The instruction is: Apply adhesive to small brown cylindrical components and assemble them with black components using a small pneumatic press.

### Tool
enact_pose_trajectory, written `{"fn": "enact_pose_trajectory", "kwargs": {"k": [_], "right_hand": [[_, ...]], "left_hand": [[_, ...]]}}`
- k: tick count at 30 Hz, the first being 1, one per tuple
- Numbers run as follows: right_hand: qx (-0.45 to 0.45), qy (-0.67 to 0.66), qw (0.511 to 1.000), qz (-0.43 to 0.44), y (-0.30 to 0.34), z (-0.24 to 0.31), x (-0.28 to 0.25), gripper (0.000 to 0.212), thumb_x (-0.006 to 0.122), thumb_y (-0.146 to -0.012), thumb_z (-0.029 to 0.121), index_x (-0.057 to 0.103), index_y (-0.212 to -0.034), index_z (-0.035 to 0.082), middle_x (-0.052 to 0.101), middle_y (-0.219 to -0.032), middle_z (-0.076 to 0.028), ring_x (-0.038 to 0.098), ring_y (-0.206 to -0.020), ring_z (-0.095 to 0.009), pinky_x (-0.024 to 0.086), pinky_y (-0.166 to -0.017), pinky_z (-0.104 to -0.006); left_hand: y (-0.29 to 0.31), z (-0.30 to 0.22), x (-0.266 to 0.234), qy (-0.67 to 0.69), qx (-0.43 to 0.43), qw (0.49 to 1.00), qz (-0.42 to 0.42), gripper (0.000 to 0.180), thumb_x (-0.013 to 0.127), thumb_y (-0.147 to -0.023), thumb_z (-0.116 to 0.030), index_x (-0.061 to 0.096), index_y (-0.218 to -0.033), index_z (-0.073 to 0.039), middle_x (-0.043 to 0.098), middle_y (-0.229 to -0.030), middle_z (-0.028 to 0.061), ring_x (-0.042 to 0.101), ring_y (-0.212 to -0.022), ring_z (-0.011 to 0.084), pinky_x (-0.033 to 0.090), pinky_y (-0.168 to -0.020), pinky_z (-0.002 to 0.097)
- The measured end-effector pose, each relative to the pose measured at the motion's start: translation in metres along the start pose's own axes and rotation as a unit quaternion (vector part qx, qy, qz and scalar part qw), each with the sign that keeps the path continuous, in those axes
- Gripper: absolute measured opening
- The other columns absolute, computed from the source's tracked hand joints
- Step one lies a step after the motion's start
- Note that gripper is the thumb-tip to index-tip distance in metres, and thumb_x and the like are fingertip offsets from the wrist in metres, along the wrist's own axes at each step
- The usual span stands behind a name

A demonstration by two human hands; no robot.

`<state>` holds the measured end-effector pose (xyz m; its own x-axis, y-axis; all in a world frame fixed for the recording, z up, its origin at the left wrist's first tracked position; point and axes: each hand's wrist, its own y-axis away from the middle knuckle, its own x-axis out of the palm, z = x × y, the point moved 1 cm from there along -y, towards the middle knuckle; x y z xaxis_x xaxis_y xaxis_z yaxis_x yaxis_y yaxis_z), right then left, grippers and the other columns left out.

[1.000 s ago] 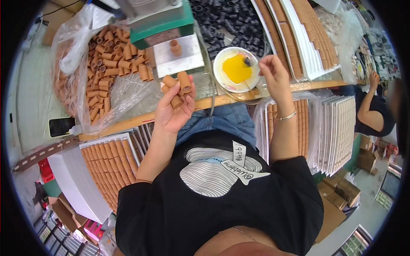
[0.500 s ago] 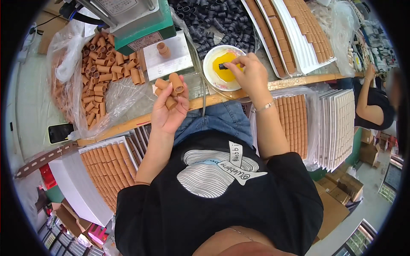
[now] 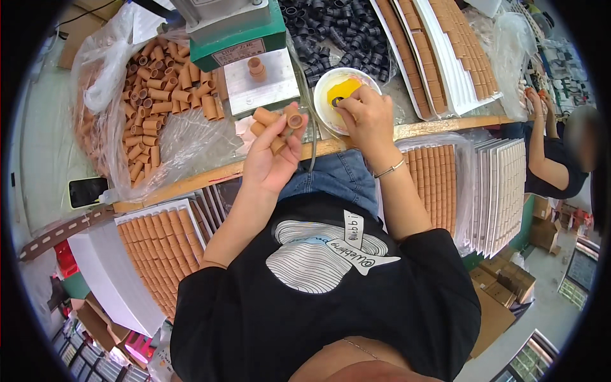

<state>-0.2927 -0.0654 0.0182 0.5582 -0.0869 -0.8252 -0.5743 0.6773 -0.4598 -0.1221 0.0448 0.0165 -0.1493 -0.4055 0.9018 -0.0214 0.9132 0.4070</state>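
My left hand [image 3: 275, 151] is closed around several short brown tubes [image 3: 293, 121], held in a bunch just in front of the metal plate. Between the thumb and fingers of my right hand [image 3: 370, 121] is a small black plastic fitting [image 3: 338, 101], its round end facing up. That fitting is over the yellow paste or liquid [image 3: 347, 88] in a white bowl [image 3: 318, 99]; whether it touches the yellow I cannot tell. On the metal plate [image 3: 270, 94] of a green-based press [image 3: 238, 46] stands a stepped brown piece [image 3: 256, 69].
Loose brown tubes [image 3: 153, 105] fill a clear plastic bag at left. A heap of black fittings [image 3: 334, 35] lies behind the bowl. White trays [image 3: 450, 70] of brown tubes stand at right, and more tubes [image 3: 162, 248] below the wooden table edge [image 3: 439, 125]. Another person [image 3: 550, 159] works far right.
The view has shifted a little, moving the bench rightward. My left hand with the tubes has come closer to the bowl. In my right hand the black fitting has turned from sideways to end-up.
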Motion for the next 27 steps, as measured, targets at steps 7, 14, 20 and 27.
{"fn": "enact_pose_trajectory", "kwargs": {"k": [7,14,20,27], "right_hand": [[0.101,-0.361,0.926,-0.046,-0.008,0.024,-0.047,0.013,0.075,-0.074,0.002,0.069,-0.085,0.004,0.056,-0.079,-0.006,0.055,-0.07,-0.018,0.043,-0.062,-0.0285],[-0.043,-0.066,0.99,-0.114,0.002,0.021,-0.048,0.008,0.071,-0.074,0.016,0.067,-0.081,0.015,0.055,-0.078,0.002,0.055,-0.073,-0.015,0.033,-0.07,-0.0345],[0.053,-0.204,0.957,-0.197,0.0,-0.027,-0.078,0.011,0.073,-0.077,0.009,0.07,-0.087,0.009,0.059,-0.082,-0.001,0.051,-0.065,-0.014,0.041,-0.063,-0.0289],[0.342,0.274,0.88,-0.184,0.017,-0.238,-0.13,0.04,0.077,-0.076,0.035,0.067,-0.101,0.005,0.066,-0.101,-0.019,0.06,-0.097,-0.037,0.049,-0.081,-0.0451]], "left_hand": [[-0.015,0.024,0.009,-0.054,0.02,0.997,-0.05,0.026,0.06,-0.094,-0.01,0.056,-0.117,0.001,0.062,-0.108,0.0068,0.063,-0.103,0.0168,0.056,-0.072,0.019],[-0.029,0.058,0.023,-0.079,0.026,0.995,-0.049,0.025,0.06,-0.094,-0.012,0.057,-0.117,0.001,0.062,-0.106,0.0065,0.061,-0.095,0.0121,0.054,-0.082,0.0219],[-0.034,0.052,0.014,-0.021,0.003,0.999,-0.037,0.019,0.055,-0.095,-0.004,0.055,-0.111,0.006,0.064,-0.109,0.0138,0.063,-0.109,0.0228,0.057,-0.089,0.0274],[-0.029,0.047,0.019,-0.104,0.072,0.992,-0.01,0.03,0.053,-0.097,-0.008,0.051,-0.125,0.004,0.062,-0.116,0.0111,0.062,-0.11,0.0201,0.058,-0.082,0.0256]]}}
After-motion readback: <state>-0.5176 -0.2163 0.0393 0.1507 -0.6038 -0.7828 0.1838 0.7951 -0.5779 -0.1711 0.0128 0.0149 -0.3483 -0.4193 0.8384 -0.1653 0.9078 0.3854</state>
